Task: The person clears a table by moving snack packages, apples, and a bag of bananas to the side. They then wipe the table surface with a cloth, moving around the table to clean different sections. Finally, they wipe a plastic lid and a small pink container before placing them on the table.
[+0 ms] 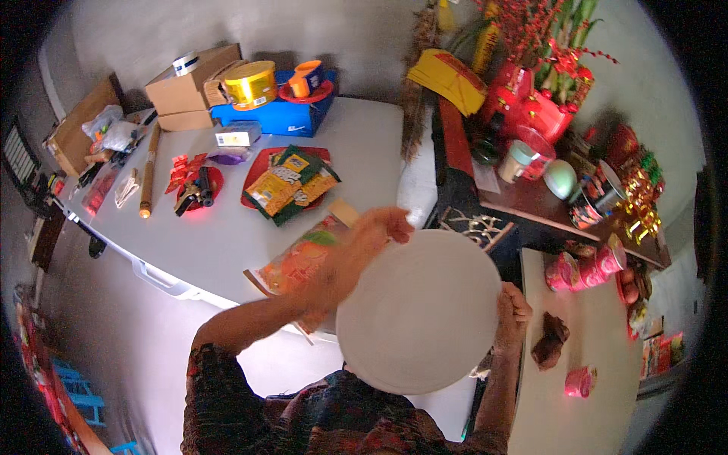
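Note:
In front of me a large round white disc [421, 315], flat like a tray or a lid, is held up nearly face-on. At its right edge, my right hand [513, 312] is closed round the rim. My left hand [379, 229], smeared by motion, is at the upper left edge of the disc; whether it touches the rim I cannot tell. Under my left forearm lies an orange and white plastic bag [292, 262] with fruit pictured on it, partly hidden by the arm. Beyond it, green and yellow packets [292, 182] rest on a red tray [258, 163].
The grey table [364, 136] also bears a blue box [273, 121], a cardboard box [189, 83] and a brown stick [150, 171]. A dark shelf [523, 201] at the right holds cups and red decorations. Several pink cups [580, 381] stand on a pale table [607, 337].

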Demonstrator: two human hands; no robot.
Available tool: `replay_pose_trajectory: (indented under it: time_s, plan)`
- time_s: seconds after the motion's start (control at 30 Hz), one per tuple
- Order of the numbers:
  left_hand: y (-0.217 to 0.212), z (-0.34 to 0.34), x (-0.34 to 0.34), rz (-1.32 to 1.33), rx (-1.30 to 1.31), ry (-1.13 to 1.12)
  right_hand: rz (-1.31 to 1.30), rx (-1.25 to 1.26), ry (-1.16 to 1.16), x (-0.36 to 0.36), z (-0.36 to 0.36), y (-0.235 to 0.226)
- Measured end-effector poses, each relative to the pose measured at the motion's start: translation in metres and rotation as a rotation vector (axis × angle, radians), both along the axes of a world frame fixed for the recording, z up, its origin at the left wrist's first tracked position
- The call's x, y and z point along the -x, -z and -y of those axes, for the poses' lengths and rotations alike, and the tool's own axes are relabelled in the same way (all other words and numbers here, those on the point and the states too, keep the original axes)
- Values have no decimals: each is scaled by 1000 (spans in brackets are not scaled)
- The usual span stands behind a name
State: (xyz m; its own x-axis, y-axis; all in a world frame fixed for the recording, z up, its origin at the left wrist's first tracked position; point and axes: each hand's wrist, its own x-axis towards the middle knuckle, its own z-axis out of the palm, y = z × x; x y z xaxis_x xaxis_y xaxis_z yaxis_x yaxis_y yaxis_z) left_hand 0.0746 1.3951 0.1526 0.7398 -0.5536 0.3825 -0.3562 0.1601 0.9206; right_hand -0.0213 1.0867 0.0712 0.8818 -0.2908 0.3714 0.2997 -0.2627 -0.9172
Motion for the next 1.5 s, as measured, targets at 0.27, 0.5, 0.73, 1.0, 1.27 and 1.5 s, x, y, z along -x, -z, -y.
replay_pose_trajectory:
  time_s: [0.27,0.5,0.73,1.0,1.27,1.5]
  plan:
    - [50,95,-26,-428,-349,576,-82,-51,-209,45,11,15]
    - [69,148,24,-359,-477,702,16,369,-12,109,43,9]
    - [73,184,65,-364,-491,732,43,512,-20,150,83,-10]
    - [77,206,89,-384,-525,781,-115,174,-141,172,113,-13]
    - [80,174,102,-426,-549,734,-83,305,-85,194,88,-38]
    - [86,144,101,-398,-638,721,-468,-320,-489,190,110,-8]
